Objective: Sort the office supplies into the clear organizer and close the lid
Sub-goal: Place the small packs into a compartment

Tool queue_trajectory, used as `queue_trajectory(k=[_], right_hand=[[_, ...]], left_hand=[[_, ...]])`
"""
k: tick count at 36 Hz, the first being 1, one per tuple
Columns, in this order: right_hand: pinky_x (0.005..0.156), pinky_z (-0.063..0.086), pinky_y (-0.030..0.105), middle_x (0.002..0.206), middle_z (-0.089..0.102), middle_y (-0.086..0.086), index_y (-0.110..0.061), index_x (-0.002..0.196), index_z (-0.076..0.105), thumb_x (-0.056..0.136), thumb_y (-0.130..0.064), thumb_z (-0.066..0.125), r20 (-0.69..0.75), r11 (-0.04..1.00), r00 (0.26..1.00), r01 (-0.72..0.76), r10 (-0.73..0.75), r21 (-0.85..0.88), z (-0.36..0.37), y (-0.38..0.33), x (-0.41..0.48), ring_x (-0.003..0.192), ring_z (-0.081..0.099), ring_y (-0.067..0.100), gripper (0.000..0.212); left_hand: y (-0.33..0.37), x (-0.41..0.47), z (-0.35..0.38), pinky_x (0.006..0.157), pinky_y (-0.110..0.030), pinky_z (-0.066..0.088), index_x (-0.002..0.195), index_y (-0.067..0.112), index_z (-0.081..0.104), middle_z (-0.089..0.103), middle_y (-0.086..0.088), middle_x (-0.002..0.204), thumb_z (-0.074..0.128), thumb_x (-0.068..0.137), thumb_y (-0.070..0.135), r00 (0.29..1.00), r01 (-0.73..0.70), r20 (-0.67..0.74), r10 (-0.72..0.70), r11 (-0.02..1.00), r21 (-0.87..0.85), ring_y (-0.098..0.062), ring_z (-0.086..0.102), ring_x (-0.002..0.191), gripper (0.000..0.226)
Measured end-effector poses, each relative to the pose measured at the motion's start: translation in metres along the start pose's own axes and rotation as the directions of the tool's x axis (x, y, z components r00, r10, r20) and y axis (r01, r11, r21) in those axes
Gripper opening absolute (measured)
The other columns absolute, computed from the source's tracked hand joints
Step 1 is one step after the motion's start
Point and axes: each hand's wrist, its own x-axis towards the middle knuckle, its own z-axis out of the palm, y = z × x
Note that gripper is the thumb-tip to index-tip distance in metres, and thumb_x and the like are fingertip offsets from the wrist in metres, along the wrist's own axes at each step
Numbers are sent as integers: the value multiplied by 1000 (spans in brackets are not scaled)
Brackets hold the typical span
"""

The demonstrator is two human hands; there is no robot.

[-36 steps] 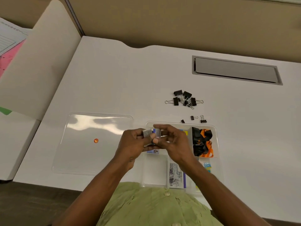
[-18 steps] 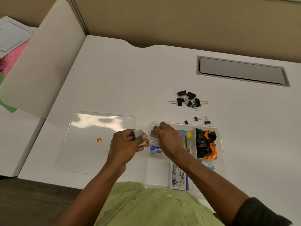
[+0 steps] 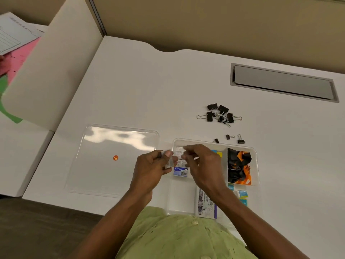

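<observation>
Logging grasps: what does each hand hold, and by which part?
The left hand grips a small grey box near its far end. Whether the right hand pinches anything cannot be told.

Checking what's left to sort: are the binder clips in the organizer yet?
No, the binder clips lie on the white desk, outside the clear organizer.

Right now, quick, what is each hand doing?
Left hand: holding a small grey box.
Right hand: fingers curled over the clear organizer; cannot tell whether it holds anything.
</observation>
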Motion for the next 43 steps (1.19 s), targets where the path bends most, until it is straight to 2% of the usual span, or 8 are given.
queue_trajectory(k=[5, 9, 14, 18, 21, 26, 37, 43], right_hand=[[62, 64, 33, 94, 73, -5, -18, 116, 71, 85, -19, 82, 140, 886, 969, -241, 201, 396, -8, -25, -29, 78, 75, 17, 33], [70, 64, 40, 90, 76, 4, -14, 107, 74, 84, -10, 81, 90, 745, 928, -346, 362, 571, -13, -21, -30, 81, 76, 23, 24], [67, 62, 33, 94, 74, -9, -24, 107, 77, 91, -14, 74, 21, 943, 965, -261, 262, 206, -19, 9, -7, 72, 74, 6, 19], [71, 55, 20, 98, 72, 0, -18, 109, 78, 91, -7, 67, 239, 983, 959, -119, 151, -143, -9, 26, 14, 75, 69, 9, 23], [77, 58, 34, 96, 76, 4, -16, 103, 76, 86, -6, 70, 371, 944, 926, 60, 69, -324, 9, 31, 13, 85, 70, 20, 21], [69, 59, 43, 82, 73, 6, -13, 86, 73, 81, -1, 66, 434, 921, 900, 134, 41, -365, 27, 36, 9, 72, 67, 22, 15], [70, 57, 36, 94, 65, 8, -15, 101, 78, 89, -9, 72, 493, 905, 870, 213, -4, -368, 23, 39, 12, 79, 65, 23, 15], [67, 61, 31, 92, 72, 2, -13, 105, 77, 90, 3, 62, 198, 981, 972, -97, 130, -166, -17, 31, 23, 69, 71, 13, 27]], left_hand=[[2, -14, 18, 95, -41, 63, 105, 10, 84, 78, -26, 101, 73, 97, 23, 994, 91, 72, -78, 974, -207, -28, 78, 97, 19], [1, -19, 25, 95, -38, 62, 107, 13, 83, 83, -7, 98, 76, 94, 30, 994, 73, 91, -63, 991, -115, -21, 79, 99, 22], [-11, -8, 13, 76, -20, 55, 100, 29, 78, 79, 16, 93, 85, 86, 41, 971, -93, -177, 163, 932, 350, 1, 72, 85, 20], [-22, 10, 1, 81, -34, 59, 98, 25, 76, 75, 12, 94, 83, 88, 39, 960, -46, -217, 175, 866, 497, -5, 69, 83, 19], [-31, 19, -2, 83, -43, 65, 87, 24, 78, 78, 9, 83, 85, 86, 36, 986, 24, -155, 58, 877, 479, -12, 76, 76, 14], [-43, 19, -1, 76, -45, 67, 80, 24, 79, 77, 7, 67, 87, 86, 30, 993, 47, -115, 13, 864, 502, -12, 76, 67, 11], [-41, 16, -1, 79, -47, 66, 77, 23, 76, 76, 6, 64, 85, 85, 44, 991, 102, -131, -39, 849, 519, -15, 76, 67, 24], [-38, 21, -9, 80, -48, 66, 76, 24, 75, 78, 8, 71, 89, 74, 56, 989, 125, -140, -53, 805, 580, -17, 77, 76, 35]])
